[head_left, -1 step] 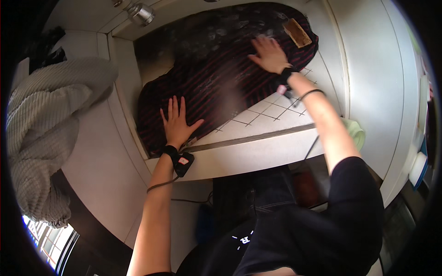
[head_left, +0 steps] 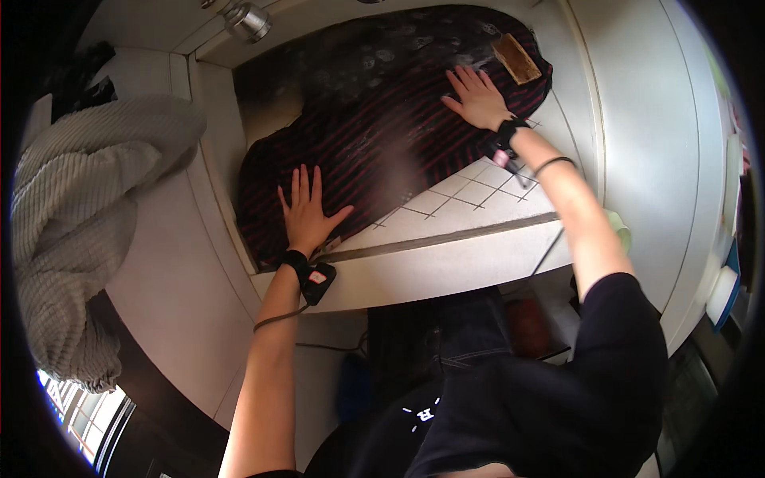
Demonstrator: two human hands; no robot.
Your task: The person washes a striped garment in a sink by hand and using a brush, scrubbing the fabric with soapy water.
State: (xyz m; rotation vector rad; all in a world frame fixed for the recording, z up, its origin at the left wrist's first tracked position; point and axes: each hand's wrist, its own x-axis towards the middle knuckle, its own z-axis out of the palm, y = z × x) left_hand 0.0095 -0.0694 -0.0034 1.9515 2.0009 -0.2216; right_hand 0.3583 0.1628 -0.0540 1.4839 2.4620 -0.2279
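Note:
A dark garment with thin red stripes lies spread on a white tiled counter. A brown rectangular patch sits at its far right corner. My left hand lies flat on the near left part of the garment, fingers spread. My right hand presses flat on the far right part, just below the patch, fingers apart. Neither hand grips the cloth. Each wrist carries a black strap with a small device.
A grey ribbed knit cloth is heaped at the left. A round metal fitting is at the top. White panels rise to the right, with a pale green object by the counter's right end.

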